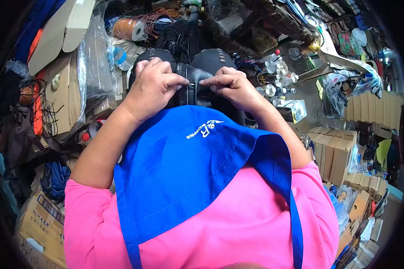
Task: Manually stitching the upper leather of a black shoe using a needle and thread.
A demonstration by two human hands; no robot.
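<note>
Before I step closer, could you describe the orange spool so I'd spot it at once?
Start at the big blue apron and go up to the person's left hand. Beyond it, slightly to the left near the top edge, lies the orange spool. Its fat orange barrel and round whitish end set it apart from the loose reddish-brown cords to its right.

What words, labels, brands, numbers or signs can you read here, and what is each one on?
Blue apron: white lettering beside a small white emblem on the front; legible in part, but I won't copy out wording.
Cardboard box at lower left: dark printed markings, mostly too small or blurred to read.
Plastic bottles at upper right: too small to tell any lettering.
</note>
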